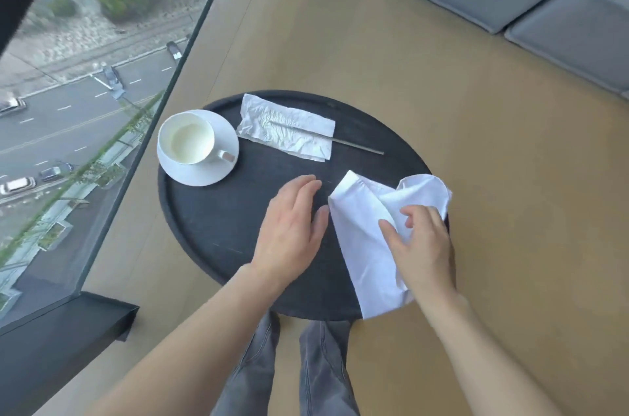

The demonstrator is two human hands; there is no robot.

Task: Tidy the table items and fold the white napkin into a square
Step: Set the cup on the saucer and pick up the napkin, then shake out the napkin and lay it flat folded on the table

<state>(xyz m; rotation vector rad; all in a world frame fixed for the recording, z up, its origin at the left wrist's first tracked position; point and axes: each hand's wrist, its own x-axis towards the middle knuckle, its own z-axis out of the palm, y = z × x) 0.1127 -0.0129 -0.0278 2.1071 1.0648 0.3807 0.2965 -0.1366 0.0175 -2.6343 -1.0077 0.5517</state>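
While the white napkin (366, 245) lies rumpled along the right side of the round black table (211, 228), its near corner hanging over the rim, the right hand (420, 245) rests on its middle with thumb and fingers pinching a fold of the cloth. The left hand (292, 225) lies flat and released on the bare tabletop just beside the napkin's left edge, fingers extended, holding nothing. Farther back, well apart from both hands, a crumpled paper tissue (286, 131) lies with a thin metal stick (354, 144) across it, and to its left a white cup (187, 139) of pale liquid stands on a saucer (190, 173) near the table's far-left rim.
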